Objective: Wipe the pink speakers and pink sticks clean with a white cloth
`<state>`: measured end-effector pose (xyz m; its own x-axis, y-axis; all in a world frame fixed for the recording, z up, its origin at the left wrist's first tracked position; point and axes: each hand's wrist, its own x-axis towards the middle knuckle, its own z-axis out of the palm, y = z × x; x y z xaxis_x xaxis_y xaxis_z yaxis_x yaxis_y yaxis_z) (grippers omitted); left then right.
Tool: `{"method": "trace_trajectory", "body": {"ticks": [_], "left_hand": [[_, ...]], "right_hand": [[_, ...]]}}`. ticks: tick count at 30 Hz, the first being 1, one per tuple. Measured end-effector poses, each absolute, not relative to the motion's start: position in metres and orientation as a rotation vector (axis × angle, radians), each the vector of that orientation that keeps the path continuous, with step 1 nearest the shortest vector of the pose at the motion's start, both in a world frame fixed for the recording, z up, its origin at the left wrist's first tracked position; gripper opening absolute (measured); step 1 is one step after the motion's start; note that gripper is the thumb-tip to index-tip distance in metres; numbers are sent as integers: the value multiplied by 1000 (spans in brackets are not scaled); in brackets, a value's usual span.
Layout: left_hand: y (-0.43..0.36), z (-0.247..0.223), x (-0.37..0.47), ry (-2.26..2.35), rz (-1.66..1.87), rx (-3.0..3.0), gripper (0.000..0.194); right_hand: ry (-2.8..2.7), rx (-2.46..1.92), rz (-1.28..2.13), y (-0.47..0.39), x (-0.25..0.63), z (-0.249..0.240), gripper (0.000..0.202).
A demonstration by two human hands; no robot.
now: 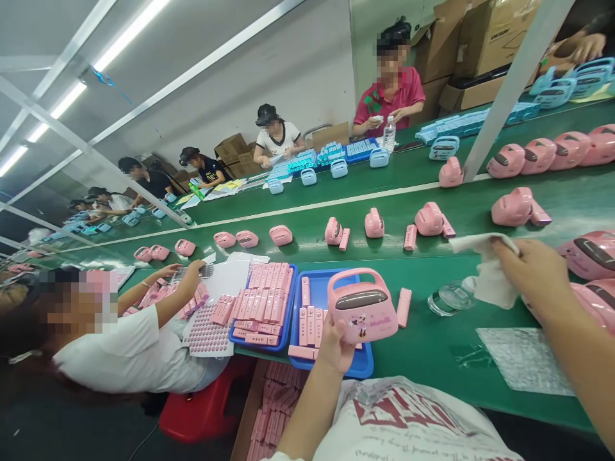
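A pink handled device (372, 314) with a dark oval panel and a printed cartoon figure is held up by my left hand (336, 342), above a blue tray (365, 366) of pink bars. My right hand (535, 272), at the right, pinches a white cloth (494, 282) that hangs from its fingers. Just left of the cloth, a clear plastic bottle (448, 299) lies on the green table (408, 365). One pink bar (404, 307) rests between the device and the bottle.
Pink devices (429, 219) line the green belt ahead. More stand at the right edge, near a clear plastic bag (523, 360). A second blue tray (288, 320) holds stacked pink bars. A co-worker (125, 352) sits at the left; others sit across the belt.
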<state>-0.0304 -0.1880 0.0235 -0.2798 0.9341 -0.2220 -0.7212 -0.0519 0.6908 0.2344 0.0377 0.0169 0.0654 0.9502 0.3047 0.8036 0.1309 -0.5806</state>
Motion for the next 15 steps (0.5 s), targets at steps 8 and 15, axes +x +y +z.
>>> {"method": "trace_trajectory", "body": {"ticks": [8,15], "left_hand": [[-176,20,-14,1031,1685,224,67],[-172,18,-8,1147,1727,297,59]], "right_hand": [[-1683,-1354,1054,-58,128,29,42],[-2154,-440,439,-105,83,7,52]]}}
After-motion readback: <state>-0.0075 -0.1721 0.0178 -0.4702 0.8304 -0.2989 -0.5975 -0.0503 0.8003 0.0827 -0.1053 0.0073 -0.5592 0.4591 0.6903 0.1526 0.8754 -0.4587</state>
